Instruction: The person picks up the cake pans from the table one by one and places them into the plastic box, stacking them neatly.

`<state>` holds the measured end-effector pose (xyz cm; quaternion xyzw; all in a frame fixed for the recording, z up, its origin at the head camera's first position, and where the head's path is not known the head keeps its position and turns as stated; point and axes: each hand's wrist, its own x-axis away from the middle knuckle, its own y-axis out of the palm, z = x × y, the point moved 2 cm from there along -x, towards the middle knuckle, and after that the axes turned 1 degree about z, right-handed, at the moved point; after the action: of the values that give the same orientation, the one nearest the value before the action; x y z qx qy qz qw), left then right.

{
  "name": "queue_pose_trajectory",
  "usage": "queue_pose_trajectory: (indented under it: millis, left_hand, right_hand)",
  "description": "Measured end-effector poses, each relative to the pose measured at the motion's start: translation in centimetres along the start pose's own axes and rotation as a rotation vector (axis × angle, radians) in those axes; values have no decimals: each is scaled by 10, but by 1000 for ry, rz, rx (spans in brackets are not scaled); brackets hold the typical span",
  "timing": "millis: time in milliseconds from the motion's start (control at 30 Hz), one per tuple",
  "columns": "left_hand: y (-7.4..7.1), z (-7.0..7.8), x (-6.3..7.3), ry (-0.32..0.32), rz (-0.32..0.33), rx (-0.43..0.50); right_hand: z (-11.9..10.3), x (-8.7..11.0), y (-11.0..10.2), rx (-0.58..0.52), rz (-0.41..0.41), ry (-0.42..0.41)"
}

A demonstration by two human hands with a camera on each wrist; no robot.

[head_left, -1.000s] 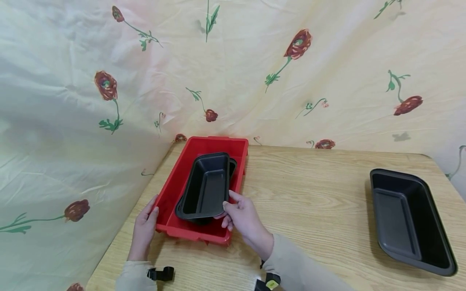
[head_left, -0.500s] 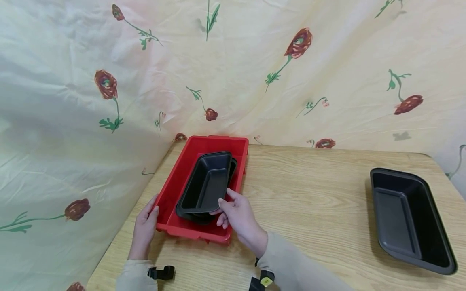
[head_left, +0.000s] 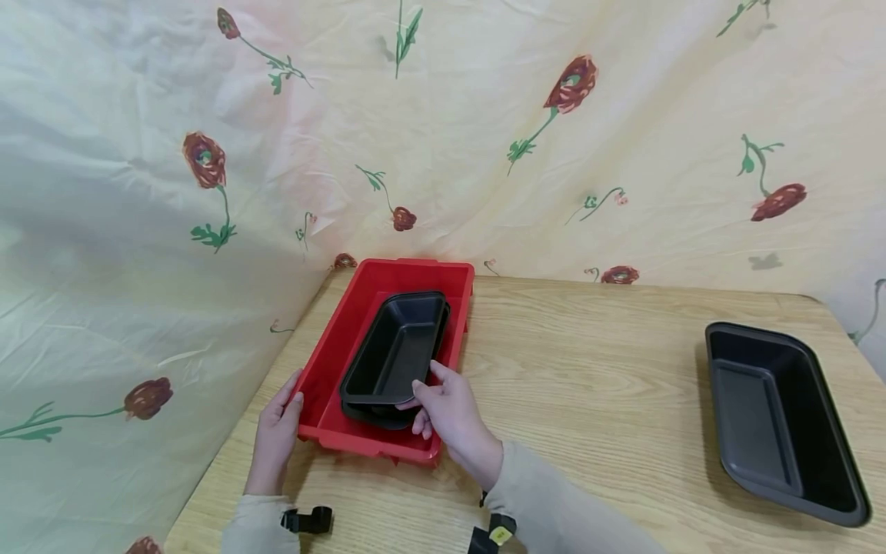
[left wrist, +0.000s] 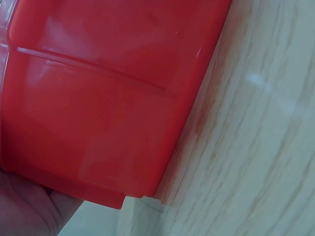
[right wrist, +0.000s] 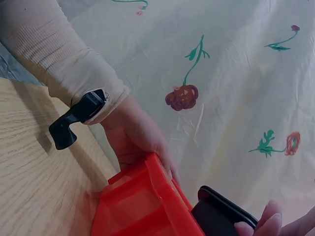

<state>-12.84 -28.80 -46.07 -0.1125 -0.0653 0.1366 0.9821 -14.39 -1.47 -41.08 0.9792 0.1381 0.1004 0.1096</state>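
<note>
A black loaf pan (head_left: 404, 350) lies on top of at least one more black pan (head_left: 379, 418) inside a red plastic tray (head_left: 360, 446). My right hand (head_left: 453, 415) pinches the upper pan's near right corner between thumb and fingers, its rim slightly askew from the pan below. At the tray's near left corner, my left hand (head_left: 274, 435) grips the rim. The left wrist view shows the red tray's outer side (left wrist: 108, 108) and part of that hand (left wrist: 27, 206). In the right wrist view, the right fingers (right wrist: 268, 221) show beside a dark pan (right wrist: 216, 214).
Another black loaf pan (head_left: 757, 431) stands alone at the right of the wooden table (head_left: 581, 369). A flowered cloth (head_left: 443, 138) hangs behind the table and along its left side. Black straps with small devices sit on both wrists.
The right hand has shifted slightly left. The upper pan's near end has come down closer onto the pan beneath, and its far end has moved a little right. The left hand stays put.
</note>
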Motion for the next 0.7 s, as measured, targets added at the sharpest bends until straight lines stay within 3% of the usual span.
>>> queue_pose_trajectory:
  millis: [233,700]
  left_hand:
    - [0,0,1,7,-5,3]
    - [0,1,2,-9,15,-16]
  right_hand:
    - [0,0,-4,96,-40,26]
    - [-1,8,-8,186,-107,102]
